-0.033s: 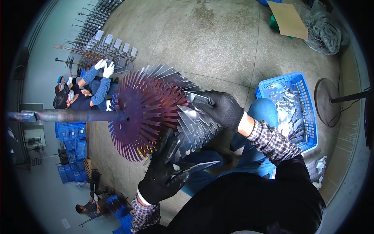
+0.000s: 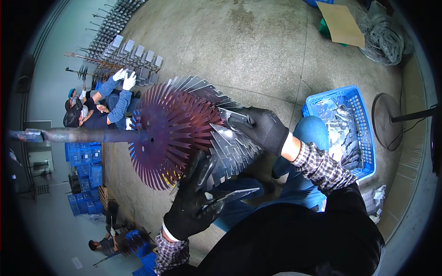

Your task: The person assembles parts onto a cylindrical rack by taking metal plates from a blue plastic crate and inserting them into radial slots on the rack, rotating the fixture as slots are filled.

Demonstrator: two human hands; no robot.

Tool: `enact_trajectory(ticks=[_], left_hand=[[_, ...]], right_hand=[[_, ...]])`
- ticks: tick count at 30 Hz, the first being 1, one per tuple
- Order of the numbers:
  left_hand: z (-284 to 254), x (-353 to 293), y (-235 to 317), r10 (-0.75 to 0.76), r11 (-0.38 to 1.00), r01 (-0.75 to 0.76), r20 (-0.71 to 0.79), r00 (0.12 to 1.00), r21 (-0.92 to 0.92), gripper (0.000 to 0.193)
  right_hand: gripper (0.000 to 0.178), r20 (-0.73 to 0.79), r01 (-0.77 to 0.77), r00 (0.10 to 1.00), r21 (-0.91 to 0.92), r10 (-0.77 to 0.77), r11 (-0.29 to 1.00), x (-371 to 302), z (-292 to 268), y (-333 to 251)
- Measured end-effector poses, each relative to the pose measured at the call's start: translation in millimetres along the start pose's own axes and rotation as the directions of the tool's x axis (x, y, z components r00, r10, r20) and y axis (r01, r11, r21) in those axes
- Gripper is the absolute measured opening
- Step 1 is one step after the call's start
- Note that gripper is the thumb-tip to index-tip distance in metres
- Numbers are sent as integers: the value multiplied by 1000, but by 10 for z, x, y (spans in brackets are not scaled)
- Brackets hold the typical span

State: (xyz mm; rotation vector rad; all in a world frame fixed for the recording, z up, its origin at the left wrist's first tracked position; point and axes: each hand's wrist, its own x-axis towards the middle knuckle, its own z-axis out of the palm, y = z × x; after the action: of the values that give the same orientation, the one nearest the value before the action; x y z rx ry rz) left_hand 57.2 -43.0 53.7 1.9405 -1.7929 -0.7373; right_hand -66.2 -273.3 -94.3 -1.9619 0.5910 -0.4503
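Observation:
A rack of dark reddish slotted discs (image 2: 159, 117) stands in front of me on a horizontal metal shaft (image 2: 92, 135). Thin grey metal plates (image 2: 232, 154) sit in slots along its near right side, and more line its top. My right hand (image 2: 262, 129), in a black glove, pinches a metal plate (image 2: 229, 114) at the rack's right edge. Below the discs, my black-gloved left hand (image 2: 191, 207) is closed on flat metal plates (image 2: 239, 195) between thumb and palm. Its other fingers stretch up against the lower edge of the discs; how many plates it holds is hidden.
To my right, a blue plastic basket (image 2: 368, 142) holds many loose metal plates, beside a round stand base (image 2: 384, 115). Cardboard (image 2: 340, 24) and a wire coil (image 2: 383, 39) lie far right. Co-workers (image 2: 87, 110) and stacked blue crates (image 2: 85, 177) are at the left.

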Motion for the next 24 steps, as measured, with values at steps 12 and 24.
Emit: enact_trajectory(ticks=[12,24], left_hand=[[116,110,-170,-74,989,52,-153,986,-139,16],[240,297,-136,-46,991,12,-261,964,-132,13]], right_hand=[[30,-117,285,951,-28,-286,958,16,48,-34],[31,-134,407,907,48,-398,912,52,27,-80]])
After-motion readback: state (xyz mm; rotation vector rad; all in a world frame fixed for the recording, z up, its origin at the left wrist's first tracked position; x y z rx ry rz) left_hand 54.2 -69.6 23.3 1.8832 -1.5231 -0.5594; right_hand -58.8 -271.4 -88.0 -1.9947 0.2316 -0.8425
